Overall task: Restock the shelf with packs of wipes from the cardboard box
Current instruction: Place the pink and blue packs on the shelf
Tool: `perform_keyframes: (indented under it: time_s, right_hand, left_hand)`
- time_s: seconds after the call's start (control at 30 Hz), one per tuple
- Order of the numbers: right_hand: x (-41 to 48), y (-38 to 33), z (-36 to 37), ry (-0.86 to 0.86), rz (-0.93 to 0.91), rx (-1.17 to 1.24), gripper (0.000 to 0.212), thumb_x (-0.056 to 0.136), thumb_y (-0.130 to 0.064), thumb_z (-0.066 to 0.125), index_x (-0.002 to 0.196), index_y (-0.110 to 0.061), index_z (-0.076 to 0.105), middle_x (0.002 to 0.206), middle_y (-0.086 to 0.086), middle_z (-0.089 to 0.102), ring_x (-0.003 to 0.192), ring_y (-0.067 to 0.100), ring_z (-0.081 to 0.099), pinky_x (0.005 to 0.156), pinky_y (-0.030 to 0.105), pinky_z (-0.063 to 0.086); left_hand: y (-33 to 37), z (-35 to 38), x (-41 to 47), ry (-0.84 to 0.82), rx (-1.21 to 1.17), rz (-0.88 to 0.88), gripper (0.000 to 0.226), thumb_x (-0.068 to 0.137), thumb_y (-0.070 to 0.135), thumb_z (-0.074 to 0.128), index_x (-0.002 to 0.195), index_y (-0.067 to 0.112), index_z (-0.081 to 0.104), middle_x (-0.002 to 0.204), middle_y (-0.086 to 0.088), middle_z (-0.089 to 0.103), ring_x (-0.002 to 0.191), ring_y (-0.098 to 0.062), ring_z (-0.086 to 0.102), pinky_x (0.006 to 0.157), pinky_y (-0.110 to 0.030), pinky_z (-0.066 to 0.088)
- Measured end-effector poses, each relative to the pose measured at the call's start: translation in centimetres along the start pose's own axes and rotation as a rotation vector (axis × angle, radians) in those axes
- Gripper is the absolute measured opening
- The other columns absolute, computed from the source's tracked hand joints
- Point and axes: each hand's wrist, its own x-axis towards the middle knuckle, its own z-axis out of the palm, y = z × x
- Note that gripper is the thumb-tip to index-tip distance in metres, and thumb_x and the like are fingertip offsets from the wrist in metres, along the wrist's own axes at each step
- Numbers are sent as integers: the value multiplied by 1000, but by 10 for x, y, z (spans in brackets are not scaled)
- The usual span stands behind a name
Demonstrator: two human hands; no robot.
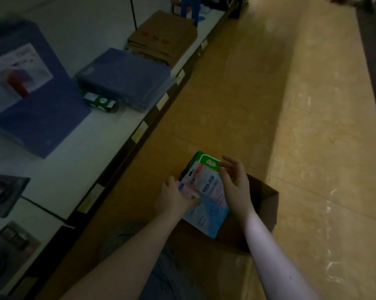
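A brown cardboard box (267,204) stands open on the floor beside the low white shelf (70,169). Over the box I hold a stack of wipes packs: a pink and blue pack (206,198) on top, a green pack (204,161) behind it. My left hand (174,198) grips the stack's left edge, with the thumb on the front. At the stack's right edge is my right hand (234,182), fingers spread and loosely bent, touching it. One green wipes pack (100,101) lies on the shelf, tucked under a blue package.
On the shelf lie blue flat packages (126,79), a large blue box with a picture (29,100), folded brown cardboard (163,37) and dark packs (3,193) at the left. Yellow price tags (139,131) line the shelf edge. Tan floor stretches to the right.
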Motion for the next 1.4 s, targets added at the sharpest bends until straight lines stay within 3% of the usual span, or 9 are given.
perform_keyframes:
  time_s: [0.17,0.33,0.43,0.53,0.67,0.93,1.1,1.27,1.4]
  right_hand:
    - [8,9,-8,11,42,9,25,96,-16,48,117,-29,49,114,-6,56,109,13,58,82,32,56]
    - [15,15,-13,9,55,7,26,96,-15,48,117,-29,49,114,-7,56,110,14,58,86,37,55]
    - [19,17,-11,8,69,-7,28,95,-15,49,122,-25,48,116,-6,56,110,14,58,86,36,55]
    - [25,16,-12,11,29,-91,28,94,-15,51,120,-26,49,116,-8,57,111,11,56,91,39,52]
    - [40,21,-16,-15,14,-379,35,91,-18,55,126,-20,48,124,-4,54,119,14,50,98,38,47]
    - [48,42,1,-172,47,-1123,67,82,-51,61,136,-19,39,134,7,45,122,27,42,101,43,34]
    - [47,47,9,-145,44,-1198,74,77,-55,65,137,-20,38,136,9,41,124,30,38,101,44,33]
    - [48,48,14,-148,56,-1207,78,75,-55,67,137,-21,36,136,10,41,125,30,38,103,46,33]
    - [49,46,14,-169,80,-1212,87,70,-61,68,140,-21,34,137,12,38,125,31,35,103,46,33]
  left_hand:
    - [-3,16,5,36,66,-44,84,59,36,85,124,18,33,124,-7,46,114,-27,49,88,-45,49]
    - [-2,15,11,-23,11,-98,83,54,35,89,121,11,45,122,-9,49,111,-26,51,80,-36,50]
    - [-3,9,8,-70,-27,-62,66,59,34,87,112,12,54,113,-5,59,99,-19,58,73,-29,51]
    - [-9,0,7,-173,-154,45,40,66,25,83,97,17,59,102,-3,67,90,-16,63,77,-32,55]
    - [-16,-26,1,-298,-472,143,39,74,9,74,107,19,55,104,-1,64,100,-17,64,74,-27,55]
    - [-25,-68,-5,-142,-1115,-5,26,90,7,54,114,18,55,101,-5,67,84,-16,66,70,-33,54]
    - [-31,-75,-6,-82,-1288,-55,38,89,-4,50,122,14,49,104,-11,64,86,-21,64,55,-30,57]
    - [-41,-72,-8,-64,-1439,-129,33,89,1,54,118,16,52,100,-9,66,89,-22,64,68,-37,51]
    - [-45,-69,-10,-68,-1453,-175,26,90,3,52,108,22,53,101,-10,64,90,-24,62,66,-37,48]
